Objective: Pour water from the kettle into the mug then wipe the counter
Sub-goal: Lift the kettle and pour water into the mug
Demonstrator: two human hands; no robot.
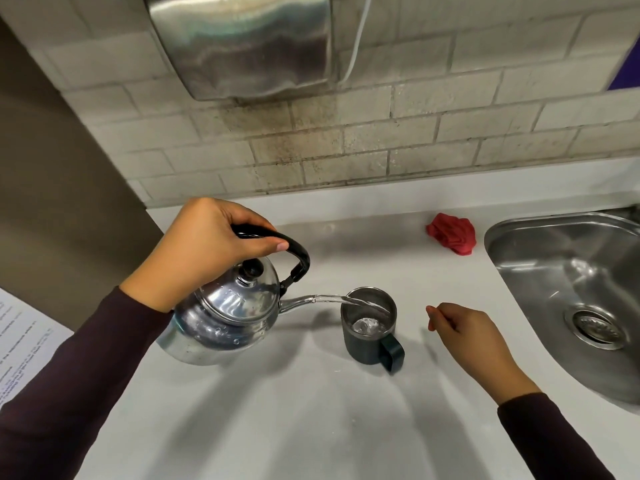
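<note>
Dark sleeves framed the bottom of the head view, nearest us. Our left hand (207, 244) was closed around the black handle of the kettle (225, 313), tipping it rightward above the counter (311, 427). Water ran from the spout into the mug (369, 327), which stood upright and looked only shallowly filled. Our right hand (467, 336) hovered beside the mug, loosely curled, holding nothing. We judged pouring underway and wiping not begun: the red cloth (452, 237) lay crumpled near the sink (512, 265).
</note>
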